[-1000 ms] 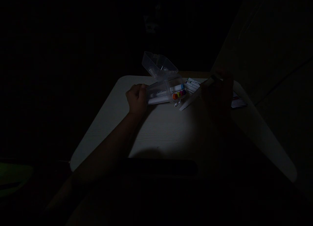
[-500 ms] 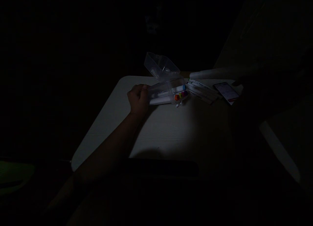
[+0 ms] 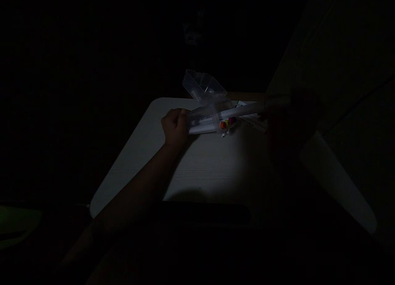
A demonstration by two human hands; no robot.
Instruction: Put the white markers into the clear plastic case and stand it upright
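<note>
My left hand (image 3: pixel 175 126) is closed round the base end of a clear plastic case (image 3: pixel 202 111), which lies tilted on its side with its hinged lid (image 3: pixel 203 85) swung open. Inside it are several white markers with coloured ends, among them an orange one (image 3: pixel 222 125). In deep shadow, my right hand (image 3: pixel 285 118) grips a white marker (image 3: pixel 247 109) whose far end is at the mouth of the case. How far in that end reaches, I cannot tell. Loose white markers (image 3: pixel 252 121) lie on the table beneath, partly hidden by my right hand.
A pale wood-grain table (image 3: pixel 203 165) with rounded corners carries everything. A dark slot (image 3: pixel 206 212) runs along its near edge. Something green (image 3: pixel 18 225) shows at the lower left. The surroundings are very dark.
My right hand went off to the right with a white marker, uncovering a phone and loose markers, then came back left, bringing the marker to the case mouth. My left hand stays nearly still.
</note>
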